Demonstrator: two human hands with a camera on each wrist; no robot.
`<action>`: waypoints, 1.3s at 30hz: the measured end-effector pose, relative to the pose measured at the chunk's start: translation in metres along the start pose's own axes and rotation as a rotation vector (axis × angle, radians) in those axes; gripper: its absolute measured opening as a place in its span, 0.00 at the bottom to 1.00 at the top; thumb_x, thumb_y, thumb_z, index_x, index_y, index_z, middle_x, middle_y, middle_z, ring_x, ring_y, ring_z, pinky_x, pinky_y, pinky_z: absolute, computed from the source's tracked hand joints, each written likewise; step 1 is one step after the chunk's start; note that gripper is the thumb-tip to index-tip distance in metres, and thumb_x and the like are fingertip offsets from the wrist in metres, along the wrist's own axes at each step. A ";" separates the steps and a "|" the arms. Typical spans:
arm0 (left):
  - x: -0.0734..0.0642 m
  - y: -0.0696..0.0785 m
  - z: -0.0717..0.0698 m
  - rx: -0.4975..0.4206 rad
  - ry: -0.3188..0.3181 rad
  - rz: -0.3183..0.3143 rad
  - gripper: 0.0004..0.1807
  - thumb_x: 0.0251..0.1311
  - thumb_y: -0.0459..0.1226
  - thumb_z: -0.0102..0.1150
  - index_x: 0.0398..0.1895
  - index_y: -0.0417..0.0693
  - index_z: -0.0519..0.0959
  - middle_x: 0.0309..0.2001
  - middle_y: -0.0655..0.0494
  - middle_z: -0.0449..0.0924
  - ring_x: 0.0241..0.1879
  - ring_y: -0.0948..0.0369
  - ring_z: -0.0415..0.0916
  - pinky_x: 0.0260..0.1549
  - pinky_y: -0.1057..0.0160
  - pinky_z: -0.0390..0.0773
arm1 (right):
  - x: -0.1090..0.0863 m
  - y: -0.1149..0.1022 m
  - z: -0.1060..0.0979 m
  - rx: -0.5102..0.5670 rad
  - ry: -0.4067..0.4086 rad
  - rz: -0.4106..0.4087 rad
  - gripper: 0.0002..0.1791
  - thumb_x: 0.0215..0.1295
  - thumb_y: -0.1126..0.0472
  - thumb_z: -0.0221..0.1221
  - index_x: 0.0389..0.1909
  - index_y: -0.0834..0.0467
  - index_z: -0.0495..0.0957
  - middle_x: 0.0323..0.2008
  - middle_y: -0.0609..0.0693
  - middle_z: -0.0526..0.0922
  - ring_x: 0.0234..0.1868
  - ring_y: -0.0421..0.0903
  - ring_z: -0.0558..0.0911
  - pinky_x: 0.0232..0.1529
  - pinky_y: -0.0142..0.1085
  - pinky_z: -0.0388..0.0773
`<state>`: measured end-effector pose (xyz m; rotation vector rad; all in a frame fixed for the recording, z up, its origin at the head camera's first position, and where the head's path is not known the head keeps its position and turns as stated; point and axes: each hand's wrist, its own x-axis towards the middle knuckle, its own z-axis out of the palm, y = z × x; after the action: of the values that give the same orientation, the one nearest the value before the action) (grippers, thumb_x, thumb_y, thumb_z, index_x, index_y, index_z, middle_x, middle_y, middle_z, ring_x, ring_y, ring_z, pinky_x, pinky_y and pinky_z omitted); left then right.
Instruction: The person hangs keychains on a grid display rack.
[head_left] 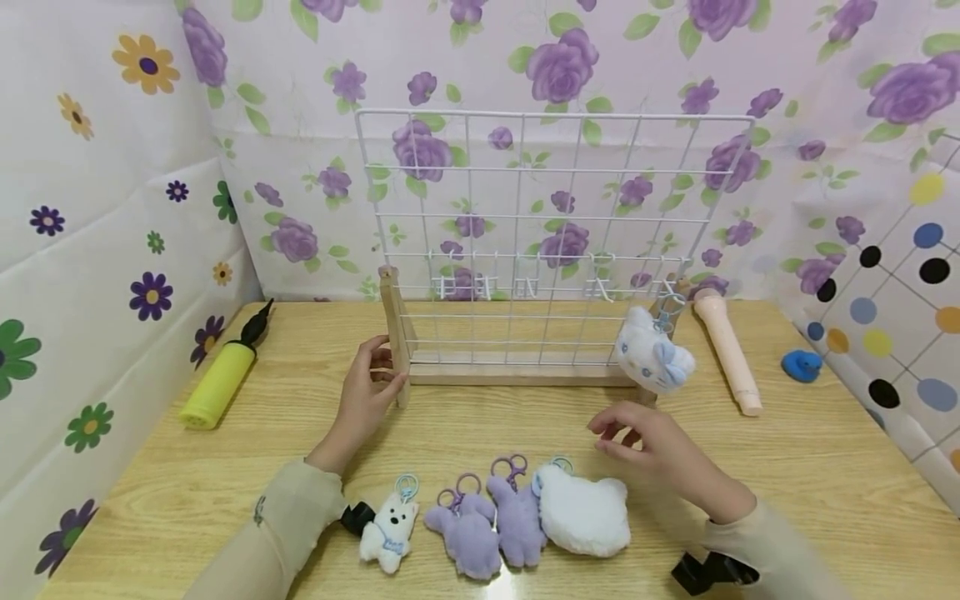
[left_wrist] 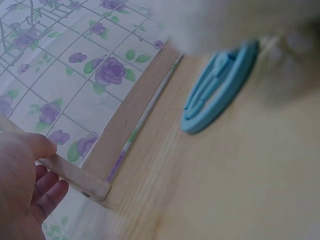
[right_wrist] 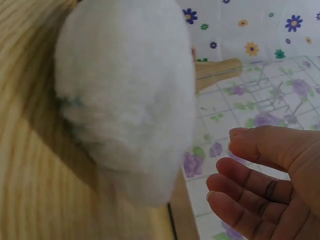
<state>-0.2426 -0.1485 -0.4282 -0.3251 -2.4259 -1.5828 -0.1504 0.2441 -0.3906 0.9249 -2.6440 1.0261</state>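
My left hand (head_left: 367, 383) grips the left wooden leg (head_left: 393, 325) of a white wire grid rack (head_left: 520, 217), its thumb on one side and fingers on the other. Hanging at the rack's lower right is a white cat-head plush keychain (head_left: 651, 354) with a blue bow. Just below and in front of that plush, my right hand (head_left: 651, 446) hovers with loosely bent fingers and nothing in them. On the table nearer me lie a small white dog plush (head_left: 392, 529), two purple plush keychains (head_left: 471, 537) and a larger white plush (head_left: 585, 514), face down.
Several white hooks (head_left: 527, 287) hang along the grid's middle. A yellow-green hand pump (head_left: 221, 379) lies at the left. To the right are a pale pink stick-shaped object (head_left: 726, 350) and a small blue toy (head_left: 802, 365). Flowered cloth walls enclose the wooden table (head_left: 817, 467).
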 end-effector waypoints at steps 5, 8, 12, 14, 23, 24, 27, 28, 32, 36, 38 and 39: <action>-0.002 -0.001 -0.001 0.001 0.005 0.021 0.33 0.60 0.25 0.58 0.68 0.39 0.59 0.53 0.37 0.70 0.50 0.49 0.72 0.48 0.57 0.78 | 0.002 0.004 0.011 0.018 -0.058 -0.036 0.10 0.58 0.69 0.64 0.41 0.61 0.80 0.35 0.53 0.83 0.34 0.37 0.81 0.28 0.28 0.78; -0.003 -0.003 -0.001 -0.007 0.006 0.047 0.33 0.60 0.26 0.59 0.67 0.40 0.59 0.52 0.38 0.71 0.49 0.49 0.73 0.46 0.62 0.78 | 0.003 0.005 0.014 0.013 -0.108 -0.023 0.10 0.59 0.68 0.64 0.42 0.61 0.80 0.36 0.53 0.83 0.33 0.38 0.81 0.28 0.28 0.78; -0.003 -0.004 -0.001 -0.011 0.013 0.062 0.33 0.59 0.25 0.60 0.67 0.39 0.59 0.51 0.38 0.71 0.48 0.49 0.73 0.45 0.65 0.78 | 0.006 0.007 0.018 0.005 -0.210 0.033 0.12 0.60 0.65 0.64 0.45 0.59 0.80 0.38 0.51 0.83 0.35 0.37 0.80 0.30 0.27 0.78; -0.002 -0.004 -0.001 -0.007 0.015 0.064 0.33 0.58 0.25 0.60 0.67 0.39 0.59 0.51 0.38 0.71 0.48 0.49 0.73 0.45 0.63 0.79 | 0.008 0.007 0.020 0.003 -0.261 0.061 0.13 0.60 0.64 0.64 0.46 0.59 0.79 0.38 0.50 0.82 0.35 0.37 0.79 0.31 0.27 0.78; -0.002 -0.005 0.000 0.008 0.015 0.063 0.33 0.59 0.25 0.60 0.67 0.39 0.59 0.51 0.38 0.71 0.49 0.48 0.73 0.45 0.67 0.78 | 0.014 0.008 0.027 -0.010 -0.355 0.071 0.14 0.61 0.65 0.63 0.48 0.59 0.80 0.37 0.47 0.82 0.34 0.35 0.78 0.34 0.28 0.78; -0.002 -0.005 0.000 0.009 0.015 0.063 0.33 0.59 0.25 0.60 0.67 0.39 0.59 0.51 0.38 0.71 0.49 0.48 0.73 0.45 0.66 0.78 | 0.015 0.008 0.028 -0.012 -0.358 0.066 0.14 0.61 0.65 0.63 0.48 0.59 0.80 0.37 0.47 0.82 0.33 0.34 0.77 0.33 0.28 0.78; -0.002 -0.004 -0.001 0.005 0.017 0.059 0.34 0.57 0.24 0.60 0.67 0.39 0.59 0.51 0.38 0.71 0.48 0.48 0.73 0.45 0.62 0.79 | 0.017 0.009 0.030 -0.018 -0.371 0.055 0.14 0.61 0.65 0.63 0.48 0.57 0.81 0.37 0.47 0.80 0.31 0.31 0.74 0.32 0.27 0.76; -0.002 -0.003 -0.001 0.005 0.017 0.060 0.34 0.57 0.24 0.60 0.67 0.39 0.59 0.51 0.38 0.71 0.48 0.48 0.73 0.45 0.61 0.79 | 0.017 0.009 0.030 -0.023 -0.374 0.049 0.14 0.61 0.65 0.63 0.48 0.57 0.81 0.37 0.47 0.80 0.31 0.31 0.73 0.31 0.26 0.75; -0.003 -0.002 -0.001 0.005 0.017 0.064 0.34 0.57 0.24 0.61 0.67 0.39 0.59 0.51 0.38 0.71 0.48 0.48 0.73 0.44 0.62 0.79 | 0.018 0.010 0.032 -0.027 -0.387 0.033 0.13 0.60 0.65 0.63 0.47 0.57 0.82 0.35 0.47 0.78 0.30 0.32 0.72 0.31 0.26 0.74; -0.003 -0.002 -0.001 0.005 0.016 0.064 0.34 0.57 0.24 0.60 0.67 0.38 0.59 0.51 0.38 0.71 0.48 0.48 0.74 0.44 0.64 0.79 | 0.019 0.010 0.033 -0.047 -0.387 0.022 0.13 0.60 0.65 0.64 0.46 0.56 0.82 0.35 0.46 0.78 0.31 0.33 0.73 0.32 0.25 0.74; -0.003 -0.002 -0.001 0.003 0.013 0.061 0.34 0.58 0.24 0.60 0.67 0.39 0.59 0.51 0.38 0.71 0.48 0.48 0.73 0.45 0.62 0.79 | 0.019 0.010 0.033 -0.057 -0.384 0.018 0.12 0.59 0.66 0.64 0.45 0.56 0.82 0.36 0.47 0.78 0.31 0.33 0.73 0.32 0.25 0.74; -0.003 -0.003 -0.001 0.002 0.011 0.060 0.34 0.58 0.24 0.60 0.67 0.39 0.59 0.52 0.38 0.70 0.48 0.48 0.73 0.45 0.61 0.79 | 0.019 0.010 0.033 -0.059 -0.383 0.021 0.12 0.59 0.66 0.64 0.44 0.56 0.82 0.36 0.47 0.78 0.31 0.33 0.74 0.32 0.26 0.74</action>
<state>-0.2409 -0.1510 -0.4307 -0.3831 -2.3865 -1.5525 -0.1694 0.2185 -0.4141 1.1873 -2.9757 0.8386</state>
